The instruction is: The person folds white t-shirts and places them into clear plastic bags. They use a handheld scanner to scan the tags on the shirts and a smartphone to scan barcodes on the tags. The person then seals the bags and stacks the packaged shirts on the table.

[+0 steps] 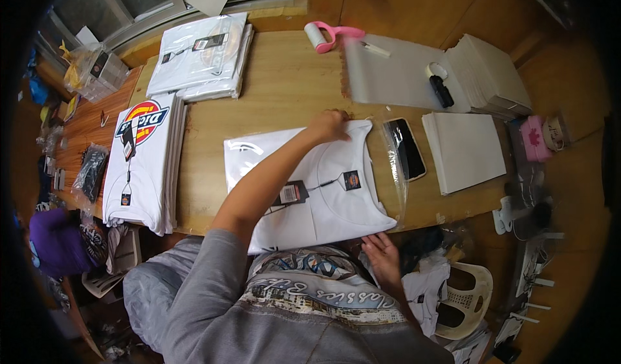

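Note:
A folded white T-shirt [352, 212] lies at the table's near edge, its neckline toward the right. Glossy reflections on its left part look like clear plastic film. A black hang tag [292, 193] on a cord rests on it. My left arm crosses over the shirt, and my left hand [331, 126] is at its far right corner with the fingers curled down onto the edge; the fingertips are partly hidden. Just below the near right corner, my right hand [381, 254] has its fingers apart, the tips close to the shirt's edge.
Stacks of folded white shirts stand left [145, 170] and far left [197, 57]. To the right are a phone [405, 149] beside clear film, white sheets [464, 152], a plastic sheet pile [394, 73] and a pink lint roller [330, 37]. A plastic chair [467, 299] stands below right.

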`<state>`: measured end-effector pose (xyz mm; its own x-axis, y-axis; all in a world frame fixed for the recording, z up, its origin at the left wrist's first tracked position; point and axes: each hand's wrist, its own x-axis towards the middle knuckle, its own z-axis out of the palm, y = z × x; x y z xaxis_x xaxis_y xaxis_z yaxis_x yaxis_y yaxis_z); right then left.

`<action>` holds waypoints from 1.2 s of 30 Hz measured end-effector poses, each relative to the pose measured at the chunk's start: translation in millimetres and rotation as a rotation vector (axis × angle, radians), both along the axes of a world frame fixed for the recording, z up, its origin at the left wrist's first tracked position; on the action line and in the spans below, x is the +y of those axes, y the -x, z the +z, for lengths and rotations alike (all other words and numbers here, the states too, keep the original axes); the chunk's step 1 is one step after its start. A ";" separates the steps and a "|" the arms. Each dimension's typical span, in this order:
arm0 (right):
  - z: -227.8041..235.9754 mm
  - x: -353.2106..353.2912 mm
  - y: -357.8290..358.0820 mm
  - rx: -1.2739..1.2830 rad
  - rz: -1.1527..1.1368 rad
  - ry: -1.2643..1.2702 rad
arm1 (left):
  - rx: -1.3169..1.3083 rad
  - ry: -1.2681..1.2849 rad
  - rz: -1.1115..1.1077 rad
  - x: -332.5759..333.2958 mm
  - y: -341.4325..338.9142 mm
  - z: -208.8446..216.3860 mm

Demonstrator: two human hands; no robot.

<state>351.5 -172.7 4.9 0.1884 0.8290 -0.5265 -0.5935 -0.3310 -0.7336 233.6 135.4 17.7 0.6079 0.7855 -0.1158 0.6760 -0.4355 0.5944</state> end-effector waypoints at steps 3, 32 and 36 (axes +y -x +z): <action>-24.4 19.1 16.2 0.120 -0.187 -0.143 | 0.060 0.040 -0.170 19.1 -27.1 -15.2; 13.0 161.7 -52.2 -0.828 0.519 -0.554 | -0.310 -0.143 -0.121 -108.9 189.1 28.4; 0.6 144.2 -18.3 -1.088 0.308 -0.498 | -0.467 -0.086 0.420 -155.2 201.4 -17.2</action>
